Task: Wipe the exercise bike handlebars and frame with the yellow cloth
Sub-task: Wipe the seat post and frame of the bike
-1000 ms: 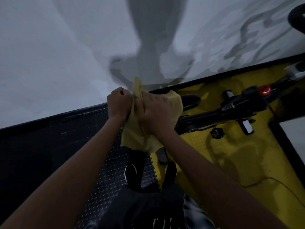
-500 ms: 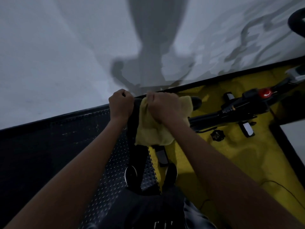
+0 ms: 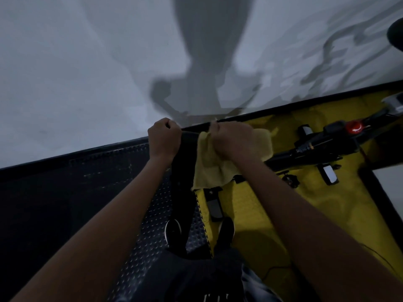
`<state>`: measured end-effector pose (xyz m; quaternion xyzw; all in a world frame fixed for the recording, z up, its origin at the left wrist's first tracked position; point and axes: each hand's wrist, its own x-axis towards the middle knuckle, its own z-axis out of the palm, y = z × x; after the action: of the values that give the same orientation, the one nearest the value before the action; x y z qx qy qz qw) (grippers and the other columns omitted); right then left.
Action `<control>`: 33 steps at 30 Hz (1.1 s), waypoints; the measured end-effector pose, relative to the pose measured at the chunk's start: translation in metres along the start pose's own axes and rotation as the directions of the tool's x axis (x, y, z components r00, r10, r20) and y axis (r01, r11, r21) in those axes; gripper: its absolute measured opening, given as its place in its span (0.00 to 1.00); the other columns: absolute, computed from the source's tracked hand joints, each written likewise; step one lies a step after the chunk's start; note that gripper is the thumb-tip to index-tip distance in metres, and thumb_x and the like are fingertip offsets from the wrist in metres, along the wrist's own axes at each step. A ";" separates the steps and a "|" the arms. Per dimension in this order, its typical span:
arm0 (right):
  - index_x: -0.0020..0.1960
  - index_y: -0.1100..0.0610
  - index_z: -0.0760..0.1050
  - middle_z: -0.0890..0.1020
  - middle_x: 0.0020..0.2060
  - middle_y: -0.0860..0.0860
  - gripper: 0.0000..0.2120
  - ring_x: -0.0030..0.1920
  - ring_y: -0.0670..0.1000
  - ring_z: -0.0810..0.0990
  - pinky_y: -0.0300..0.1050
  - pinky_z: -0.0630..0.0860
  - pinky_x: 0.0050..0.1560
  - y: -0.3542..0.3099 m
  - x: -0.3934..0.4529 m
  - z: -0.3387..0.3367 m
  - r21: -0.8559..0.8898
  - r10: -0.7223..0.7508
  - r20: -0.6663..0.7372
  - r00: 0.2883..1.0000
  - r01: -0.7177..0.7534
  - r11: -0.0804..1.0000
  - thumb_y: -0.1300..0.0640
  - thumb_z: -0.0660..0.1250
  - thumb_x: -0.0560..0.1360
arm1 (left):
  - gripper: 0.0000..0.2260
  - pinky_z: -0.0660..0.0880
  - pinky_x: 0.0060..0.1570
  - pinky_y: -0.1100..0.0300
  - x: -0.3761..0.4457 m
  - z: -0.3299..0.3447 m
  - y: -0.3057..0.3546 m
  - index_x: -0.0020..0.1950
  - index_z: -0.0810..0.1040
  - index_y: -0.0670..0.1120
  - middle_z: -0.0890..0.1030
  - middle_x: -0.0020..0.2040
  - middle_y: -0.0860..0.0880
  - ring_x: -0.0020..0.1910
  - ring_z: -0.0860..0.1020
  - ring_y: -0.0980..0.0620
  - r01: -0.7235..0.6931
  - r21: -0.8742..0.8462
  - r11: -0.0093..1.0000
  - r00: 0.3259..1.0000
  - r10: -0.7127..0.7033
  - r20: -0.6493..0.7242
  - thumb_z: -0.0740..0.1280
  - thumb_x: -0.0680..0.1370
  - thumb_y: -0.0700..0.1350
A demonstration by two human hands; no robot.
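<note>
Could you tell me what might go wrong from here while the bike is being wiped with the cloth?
The loose lower part of the yellow cloth hangs off the right hand near the bike frame, so it might snag there. The left hand grips the black bar right beside the cloth and could get bumped. The thin cable on the yellow mat lies close to the feet.

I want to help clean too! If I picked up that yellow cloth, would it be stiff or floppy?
Probably floppy: the yellow cloth sags in soft folds below the right hand bunching it. It looks light, since one hand holds it up. Likely not slippery, as its surface seems fuzzy.
</note>
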<state>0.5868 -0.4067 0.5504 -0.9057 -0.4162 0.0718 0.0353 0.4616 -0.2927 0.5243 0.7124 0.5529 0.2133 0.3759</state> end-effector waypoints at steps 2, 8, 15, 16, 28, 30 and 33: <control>0.39 0.54 0.78 0.79 0.33 0.50 0.25 0.33 0.53 0.74 0.48 0.66 0.40 -0.029 -0.013 0.010 0.082 -0.028 -0.081 0.996 0.035 0.996 0.47 0.48 0.84 | 0.14 0.66 0.27 0.71 0.000 0.000 -0.001 0.41 0.80 0.35 0.82 0.39 0.40 0.34 0.74 0.50 0.002 -0.002 1.000 1.000 -0.002 0.020 0.57 0.76 0.39; 0.67 0.53 0.74 0.81 0.60 0.53 0.24 0.59 0.55 0.77 0.52 0.65 0.65 0.008 -0.044 0.012 0.174 -0.336 -0.069 0.939 0.343 0.923 0.41 0.50 0.83 | 0.14 0.70 0.32 0.58 -0.002 -0.001 -0.003 0.42 0.79 0.35 0.82 0.39 0.40 0.35 0.74 0.49 0.013 -0.004 1.000 1.000 -0.013 0.009 0.57 0.76 0.41; 0.43 0.58 0.80 0.82 0.40 0.57 0.27 0.37 0.56 0.75 0.47 0.68 0.40 0.053 0.012 -0.015 0.050 -0.013 0.033 0.999 0.011 0.999 0.45 0.49 0.83 | 0.14 0.74 0.35 0.54 -0.003 0.000 0.006 0.41 0.80 0.36 0.82 0.39 0.42 0.42 0.80 0.43 0.048 -0.038 0.998 0.999 -0.048 0.009 0.57 0.75 0.42; 0.44 0.57 0.80 0.82 0.41 0.57 0.26 0.37 0.56 0.75 0.48 0.67 0.40 0.041 0.014 -0.014 0.022 0.012 0.046 0.999 -0.013 1.000 0.46 0.49 0.83 | 0.15 0.75 0.36 0.53 -0.002 0.000 0.007 0.40 0.80 0.36 0.82 0.39 0.42 0.41 0.80 0.43 0.047 -0.037 0.998 0.999 -0.046 0.013 0.57 0.75 0.42; 0.55 0.52 0.78 0.81 0.46 0.48 0.20 0.49 0.53 0.79 0.50 0.70 0.55 0.048 -0.033 -0.002 0.107 -0.357 -0.088 0.930 0.365 0.925 0.40 0.54 0.82 | 0.13 0.63 0.28 0.65 -0.008 -0.002 0.006 0.38 0.75 0.36 0.77 0.33 0.43 0.31 0.69 0.52 0.035 -0.028 0.999 0.999 -0.034 0.032 0.57 0.77 0.40; 0.47 0.54 0.78 0.77 0.37 0.46 0.20 0.39 0.52 0.77 0.47 0.70 0.43 0.073 -0.018 -0.010 0.121 -0.290 -0.072 0.954 0.297 0.947 0.43 0.54 0.82 | 0.14 0.68 0.31 0.59 -0.008 0.001 0.007 0.41 0.78 0.35 0.81 0.38 0.41 0.34 0.73 0.51 0.046 -0.049 0.998 0.998 -0.044 0.041 0.57 0.77 0.41; 0.44 0.55 0.81 0.77 0.31 0.50 0.25 0.33 0.52 0.75 0.45 0.69 0.36 0.071 -0.002 -0.010 0.034 -0.186 -0.074 0.980 0.189 0.981 0.43 0.51 0.83 | 0.15 0.74 0.35 0.53 -0.006 0.003 0.010 0.41 0.79 0.36 0.82 0.39 0.41 0.35 0.76 0.47 0.073 -0.074 0.995 0.997 -0.071 0.029 0.56 0.76 0.42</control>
<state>0.6401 -0.4541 0.5513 -0.8635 -0.4966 0.0445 0.0751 0.4683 -0.3002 0.5310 0.6800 0.5650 0.2108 0.4171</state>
